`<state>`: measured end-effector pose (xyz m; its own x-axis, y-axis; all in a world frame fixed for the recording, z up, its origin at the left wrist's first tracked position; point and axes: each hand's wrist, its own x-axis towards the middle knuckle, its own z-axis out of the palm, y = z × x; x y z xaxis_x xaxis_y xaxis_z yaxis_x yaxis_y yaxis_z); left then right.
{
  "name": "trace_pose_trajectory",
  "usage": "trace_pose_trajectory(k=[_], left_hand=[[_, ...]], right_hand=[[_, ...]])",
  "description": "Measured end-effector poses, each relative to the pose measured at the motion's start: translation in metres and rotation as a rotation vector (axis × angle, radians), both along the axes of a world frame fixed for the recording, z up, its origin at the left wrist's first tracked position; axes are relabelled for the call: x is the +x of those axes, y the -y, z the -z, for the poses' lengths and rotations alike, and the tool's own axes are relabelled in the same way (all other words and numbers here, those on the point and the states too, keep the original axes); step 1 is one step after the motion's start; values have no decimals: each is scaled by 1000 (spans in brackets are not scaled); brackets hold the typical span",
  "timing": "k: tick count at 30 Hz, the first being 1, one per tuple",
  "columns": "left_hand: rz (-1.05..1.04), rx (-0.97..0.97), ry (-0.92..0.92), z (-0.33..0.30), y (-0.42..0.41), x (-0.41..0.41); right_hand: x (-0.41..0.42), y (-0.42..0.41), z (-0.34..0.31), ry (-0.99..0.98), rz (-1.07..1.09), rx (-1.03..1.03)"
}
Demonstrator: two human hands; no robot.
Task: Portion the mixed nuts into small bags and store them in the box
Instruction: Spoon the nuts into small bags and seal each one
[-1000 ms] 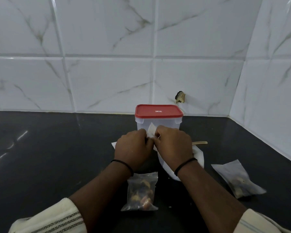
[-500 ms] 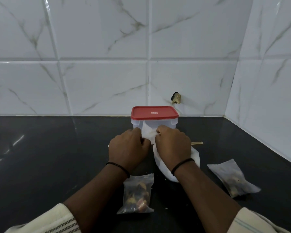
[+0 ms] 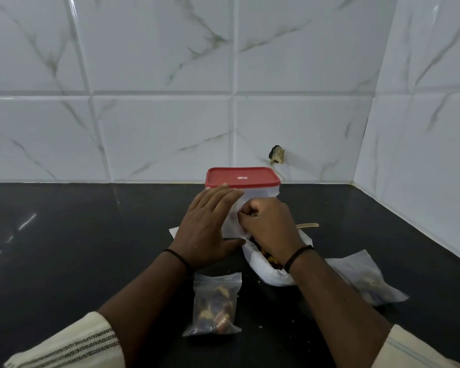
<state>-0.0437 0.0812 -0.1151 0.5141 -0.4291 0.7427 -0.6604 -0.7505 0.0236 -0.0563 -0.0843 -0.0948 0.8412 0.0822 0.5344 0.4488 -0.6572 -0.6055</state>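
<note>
Head view | left hand [image 3: 206, 229] now flat, released; right hand [image 3: 267, 229] pinches small bag [image 3: 235, 221] at centre, before lidded box [image 3: 243, 180] | sealed portion [image 3: 215, 305] on counter [image 3: 77, 248] below | bag likely sealed, boxing next.

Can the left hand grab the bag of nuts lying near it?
Probably yes. The left hand is open with straight fingers, and the bag of nuts lies just below its wrist with nothing covering it.
</note>
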Motion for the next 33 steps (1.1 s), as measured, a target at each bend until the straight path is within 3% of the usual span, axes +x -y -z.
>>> trace_pose_trajectory(k=[6,17,21,25,29,33], left_hand=[[34,-141,-88,2,1,-1],[59,-191,-197,7,2,0],[39,-196,-200,6,1,1],[56,-217,-187,8,0,4],[71,-192,-190,11,2,6],[113,-300,-238,7,4,-1]], right_hand=[[-2,2,-1,4,-9,55],[0,-1,5,237,140,-122],[-1,-4,0,391,78,3],[-3,-8,-1,163,-118,148],[-3,-8,2,-76,-216,146],[3,-2,6,-217,-255,132]])
